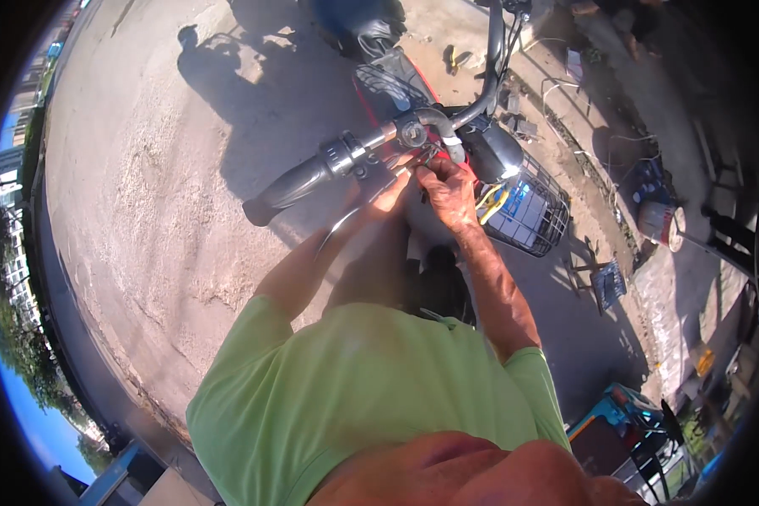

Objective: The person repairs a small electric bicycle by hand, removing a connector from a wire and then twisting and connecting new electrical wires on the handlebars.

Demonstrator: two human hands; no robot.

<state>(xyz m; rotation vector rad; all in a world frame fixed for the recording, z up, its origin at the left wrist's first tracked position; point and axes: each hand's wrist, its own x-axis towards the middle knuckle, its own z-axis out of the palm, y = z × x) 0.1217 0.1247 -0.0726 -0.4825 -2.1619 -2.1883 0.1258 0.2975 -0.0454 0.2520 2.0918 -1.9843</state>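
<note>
The handlebar of a bike or scooter crosses in front of me, with a black grip on its left end and a brake lever below. Both my hands meet just under its middle, next to dark cables. My right hand is closed, thumb and fingers pinched together; what lies between them is too small to make out. Close beside it, my left hand reaches up under the bar, its fingers partly hidden by the lever and the bar. A wire basket hangs right of my right hand.
A red-edged footboard or body panel lies beyond the bar. To the right are a bucket, a small blue-topped stool and scattered scraps along a concrete edge. A teal machine or vehicle stands at the lower right.
</note>
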